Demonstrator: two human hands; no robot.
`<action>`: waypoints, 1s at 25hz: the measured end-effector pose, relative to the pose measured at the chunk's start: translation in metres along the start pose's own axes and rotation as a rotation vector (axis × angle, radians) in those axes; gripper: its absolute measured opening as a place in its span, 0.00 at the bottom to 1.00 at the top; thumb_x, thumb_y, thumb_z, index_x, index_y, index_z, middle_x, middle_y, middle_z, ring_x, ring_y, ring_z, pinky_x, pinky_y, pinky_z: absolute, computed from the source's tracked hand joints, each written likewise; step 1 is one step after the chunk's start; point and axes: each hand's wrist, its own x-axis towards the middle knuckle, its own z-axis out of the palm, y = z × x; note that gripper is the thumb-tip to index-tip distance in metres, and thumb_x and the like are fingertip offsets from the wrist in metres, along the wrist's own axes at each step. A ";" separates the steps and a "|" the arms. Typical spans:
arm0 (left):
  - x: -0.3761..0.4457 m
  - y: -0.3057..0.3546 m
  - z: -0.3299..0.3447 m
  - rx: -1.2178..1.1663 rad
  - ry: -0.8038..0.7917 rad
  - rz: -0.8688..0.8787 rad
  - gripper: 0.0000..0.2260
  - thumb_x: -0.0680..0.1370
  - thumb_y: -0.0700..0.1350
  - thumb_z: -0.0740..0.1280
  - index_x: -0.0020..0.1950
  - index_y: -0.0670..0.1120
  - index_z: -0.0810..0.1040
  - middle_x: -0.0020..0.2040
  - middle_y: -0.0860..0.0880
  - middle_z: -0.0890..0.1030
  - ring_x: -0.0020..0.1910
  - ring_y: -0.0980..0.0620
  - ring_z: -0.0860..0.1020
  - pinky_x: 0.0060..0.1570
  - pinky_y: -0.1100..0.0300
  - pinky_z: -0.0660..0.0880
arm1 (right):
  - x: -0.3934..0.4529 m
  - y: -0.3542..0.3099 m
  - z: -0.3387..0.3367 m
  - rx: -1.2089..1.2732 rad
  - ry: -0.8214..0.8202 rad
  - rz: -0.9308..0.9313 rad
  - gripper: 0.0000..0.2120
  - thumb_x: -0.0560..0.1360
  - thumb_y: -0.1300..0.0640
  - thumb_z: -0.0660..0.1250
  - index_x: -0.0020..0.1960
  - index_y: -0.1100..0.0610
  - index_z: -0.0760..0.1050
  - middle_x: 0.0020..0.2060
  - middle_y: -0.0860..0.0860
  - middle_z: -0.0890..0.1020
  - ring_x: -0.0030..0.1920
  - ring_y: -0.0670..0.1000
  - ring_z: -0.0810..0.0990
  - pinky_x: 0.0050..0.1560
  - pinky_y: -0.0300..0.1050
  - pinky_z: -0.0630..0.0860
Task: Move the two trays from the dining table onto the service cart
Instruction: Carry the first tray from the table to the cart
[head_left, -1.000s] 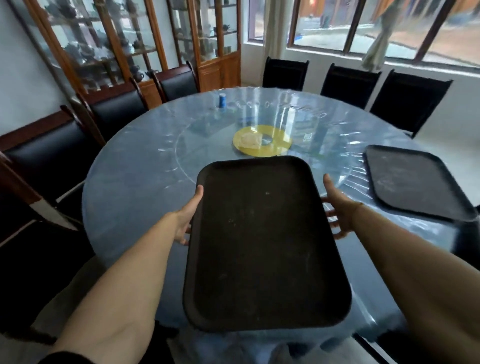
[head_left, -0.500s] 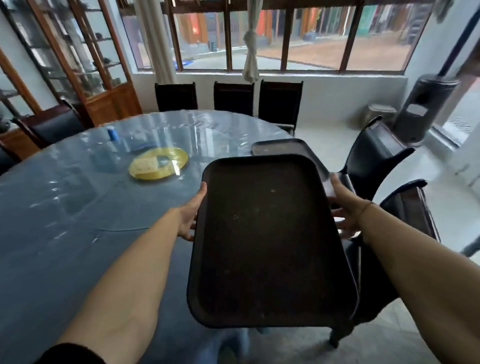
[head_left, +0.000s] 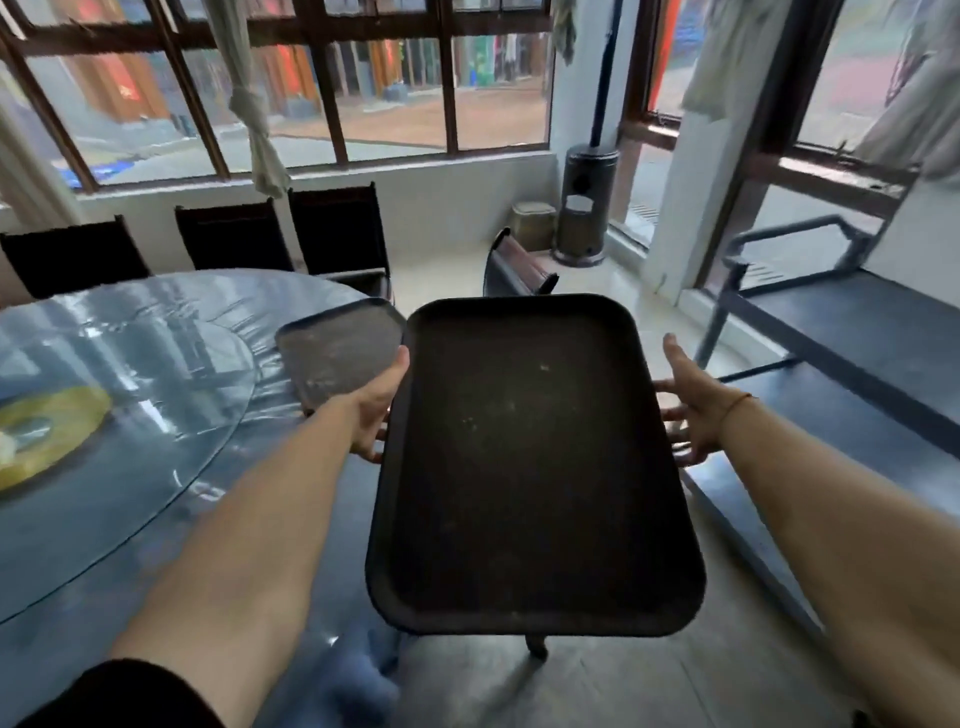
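I hold a dark brown rectangular tray (head_left: 530, 467) level in the air, off the right edge of the round dining table (head_left: 130, 467). My left hand (head_left: 376, 410) grips its left rim with the thumb on top. My right hand (head_left: 693, 410) holds its right rim, fingers under the tray. A second dark tray (head_left: 337, 348) lies on the table's far right edge, just left of the held one. The dark grey service cart (head_left: 857, 364) stands to the right, its metal handle (head_left: 789, 234) at the far end.
A yellow plate (head_left: 47, 436) sits on the table's glass turntable at the left. Black chairs (head_left: 337, 228) line the window wall. One chair back (head_left: 514, 270) shows just beyond the held tray. A patio heater (head_left: 584, 208) stands in the corner.
The view has swung right with the tray in my hands. The tray has left the tabletop and now hangs past the table's edge, and the service cart has come into view.
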 end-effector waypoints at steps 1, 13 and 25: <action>0.007 0.014 0.020 0.028 -0.033 0.001 0.46 0.66 0.82 0.48 0.63 0.50 0.79 0.60 0.47 0.79 0.59 0.48 0.75 0.51 0.51 0.72 | 0.001 0.004 -0.022 0.039 0.034 0.006 0.42 0.65 0.18 0.48 0.58 0.49 0.77 0.52 0.53 0.78 0.50 0.56 0.76 0.53 0.55 0.71; 0.099 0.164 0.239 0.388 -0.398 0.097 0.51 0.67 0.82 0.44 0.53 0.35 0.76 0.44 0.46 0.76 0.40 0.47 0.74 0.36 0.57 0.72 | -0.007 0.051 -0.207 0.373 0.399 0.106 0.41 0.69 0.21 0.49 0.65 0.50 0.73 0.57 0.57 0.76 0.56 0.59 0.74 0.39 0.55 0.71; 0.173 0.286 0.388 0.660 -0.589 0.232 0.46 0.68 0.81 0.43 0.66 0.49 0.75 0.58 0.43 0.78 0.57 0.42 0.76 0.57 0.43 0.72 | 0.038 0.048 -0.299 0.570 0.642 0.184 0.44 0.65 0.18 0.51 0.63 0.50 0.77 0.59 0.55 0.77 0.58 0.59 0.75 0.55 0.59 0.72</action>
